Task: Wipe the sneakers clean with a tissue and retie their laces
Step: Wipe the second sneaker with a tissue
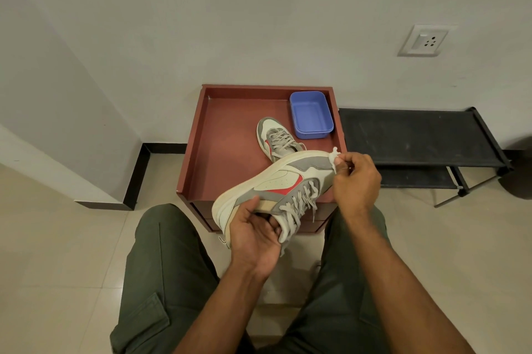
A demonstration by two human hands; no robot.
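Sneaker up over the table, heel gripped in left hand, long axis running up-right to right hand pinching tissue at toe.

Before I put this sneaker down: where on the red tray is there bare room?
The red tray is bare across its left half, left of the second sneaker. The right side is crowded: the blue tub fills the back corner beside that sneaker.
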